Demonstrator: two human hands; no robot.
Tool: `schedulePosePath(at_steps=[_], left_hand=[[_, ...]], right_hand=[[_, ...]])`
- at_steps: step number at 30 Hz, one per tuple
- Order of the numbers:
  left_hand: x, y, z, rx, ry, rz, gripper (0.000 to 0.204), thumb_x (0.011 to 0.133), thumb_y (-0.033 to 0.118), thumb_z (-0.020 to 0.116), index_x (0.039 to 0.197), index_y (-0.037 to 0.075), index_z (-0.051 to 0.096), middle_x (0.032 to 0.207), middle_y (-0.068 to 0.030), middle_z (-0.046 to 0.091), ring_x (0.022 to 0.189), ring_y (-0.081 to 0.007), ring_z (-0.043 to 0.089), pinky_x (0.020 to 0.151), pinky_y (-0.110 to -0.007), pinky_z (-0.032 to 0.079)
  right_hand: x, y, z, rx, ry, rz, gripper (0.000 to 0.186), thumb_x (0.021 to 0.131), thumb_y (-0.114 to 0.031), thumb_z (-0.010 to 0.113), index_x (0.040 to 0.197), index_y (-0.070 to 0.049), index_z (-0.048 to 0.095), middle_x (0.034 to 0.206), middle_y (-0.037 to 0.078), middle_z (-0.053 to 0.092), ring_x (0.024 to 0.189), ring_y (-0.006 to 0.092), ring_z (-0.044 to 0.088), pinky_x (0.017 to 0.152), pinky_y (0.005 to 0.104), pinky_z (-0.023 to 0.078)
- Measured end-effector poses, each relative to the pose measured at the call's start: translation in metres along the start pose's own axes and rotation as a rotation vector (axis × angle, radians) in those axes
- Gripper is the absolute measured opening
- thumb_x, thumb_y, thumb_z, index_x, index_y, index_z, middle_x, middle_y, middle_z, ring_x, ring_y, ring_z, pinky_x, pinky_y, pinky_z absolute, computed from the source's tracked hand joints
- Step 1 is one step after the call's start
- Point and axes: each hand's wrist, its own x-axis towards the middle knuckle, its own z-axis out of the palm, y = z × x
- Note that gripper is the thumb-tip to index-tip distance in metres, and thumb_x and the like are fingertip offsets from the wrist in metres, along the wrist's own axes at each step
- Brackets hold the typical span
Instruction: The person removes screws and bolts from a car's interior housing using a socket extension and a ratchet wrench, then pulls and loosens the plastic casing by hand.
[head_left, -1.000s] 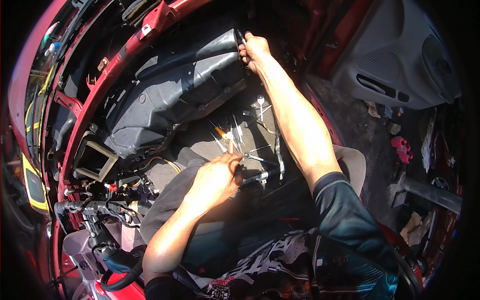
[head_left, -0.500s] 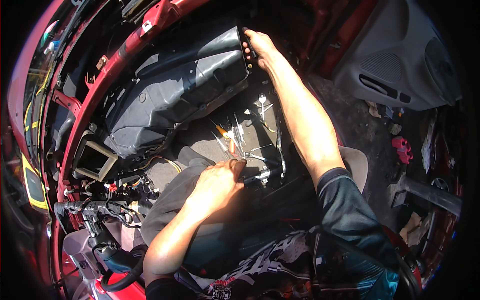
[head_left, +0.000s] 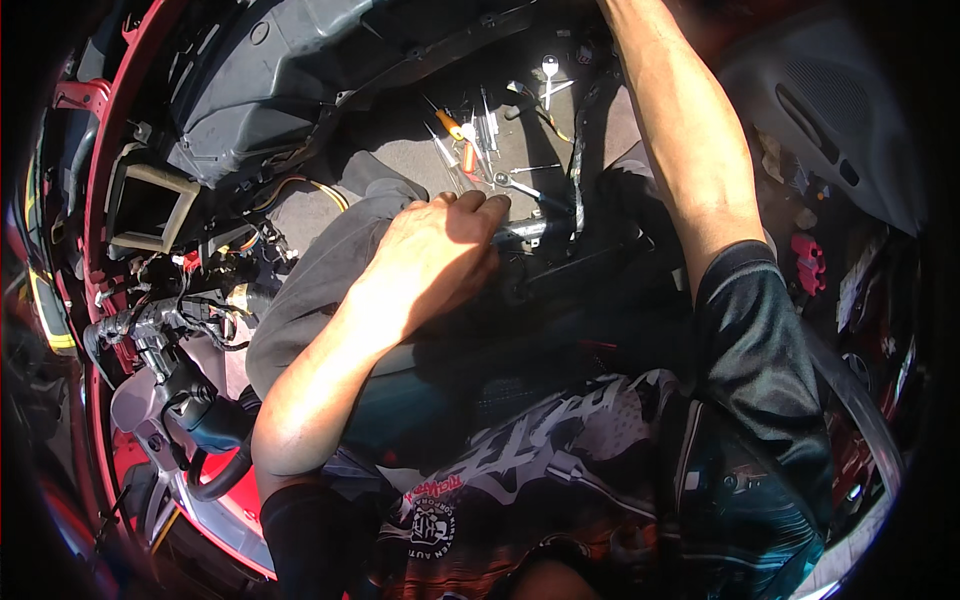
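My left hand [head_left: 440,240] is over my bent leg, its fingers curled down and closed. Their tips are hidden, so I cannot make out what they hold, if anything. Just right of its knuckles lies a metal bracket-like piece [head_left: 522,232], beside a ratchet wrench [head_left: 515,186]. My right forearm [head_left: 690,120] stretches up past the top edge, and the hand is out of view. A large black molded plastic housing [head_left: 290,75] fills the upper left. On the floor are an orange-handled screwdriver [head_left: 449,124], several slim tools and a second ratchet [head_left: 550,70].
A square foam-edged duct opening [head_left: 155,205] is at left, above loose wiring and connectors [head_left: 200,310]. A red metal frame [head_left: 110,130] runs along the left side. At right are a grey door panel [head_left: 850,130] and a pink plastic object [head_left: 808,263].
The view has shifted, so the housing and tools sit higher in it. My right hand, earlier at the housing's right end, has gone out past the top edge. The left hand stays near my leg.
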Motion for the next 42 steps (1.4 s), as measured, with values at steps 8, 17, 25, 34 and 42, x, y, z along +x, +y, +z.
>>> schedulePosePath(at_steps=[8, 17, 25, 34, 42], left_hand=[[0.025, -0.087, 0.065, -0.172, -0.59, -0.186, 0.044, 0.085, 0.017, 0.061, 0.126, 0.0, 0.058, 0.107, -0.0231, 0.067, 0.107, -0.0383, 0.062, 0.092, -0.046, 0.049], [0.219, -0.219, 0.223, 0.062, 0.179, -0.482, 0.061, 0.086, 0.035, 0.064, 0.133, -0.001, 0.049, 0.13, -0.024, 0.055, 0.119, -0.0386, 0.057, 0.1, -0.044, 0.047], [0.258, -0.216, 0.261, 0.251, -0.074, -0.453, 0.057, 0.082, 0.035, 0.071, 0.125, 0.004, 0.05, 0.123, -0.0185, 0.055, 0.115, -0.0368, 0.058, 0.092, -0.047, 0.051], [0.221, -0.202, 0.305, -0.051, 0.102, -0.454, 0.028, 0.086, 0.018, 0.067, 0.108, 0.003, 0.059, 0.095, -0.0204, 0.065, 0.097, -0.0392, 0.062, 0.085, -0.047, 0.048], [0.219, -0.17, 0.219, -0.803, -0.001, -0.554, 0.021, 0.085, 0.021, 0.075, 0.08, 0.003, 0.067, 0.065, -0.0026, 0.063, 0.053, -0.0092, 0.056, 0.049, -0.026, 0.045]], right_hand=[[-0.228, 0.098, -0.079, 0.128, -0.154, 1.27, 0.008, 0.092, -0.007, 0.053, 0.09, -0.003, 0.06, 0.078, 0.005, 0.059, 0.062, 0.0149, 0.058, 0.058, 0.0394, 0.059], [-0.368, 0.15, -0.074, -0.543, -0.958, 1.088, 0.04, 0.088, -0.016, 0.054, 0.126, -0.009, 0.062, 0.129, 0.019, 0.061, 0.122, 0.0359, 0.057, 0.104, 0.0442, 0.045], [-0.394, 0.179, -0.098, -0.475, -0.957, 1.194, 0.036, 0.084, -0.017, 0.055, 0.116, -0.006, 0.066, 0.117, 0.019, 0.067, 0.113, 0.0336, 0.062, 0.097, 0.0393, 0.048], [-0.37, 0.172, -0.096, -0.47, -0.867, 1.192, 0.037, 0.088, -0.022, 0.057, 0.12, -0.004, 0.063, 0.122, 0.018, 0.065, 0.117, 0.0319, 0.06, 0.1, 0.0395, 0.046], [-0.338, 0.172, -0.097, -0.29, -0.739, 0.908, 0.032, 0.092, -0.015, 0.054, 0.121, -0.001, 0.056, 0.109, 0.019, 0.067, 0.106, 0.0364, 0.063, 0.091, 0.0426, 0.049]])
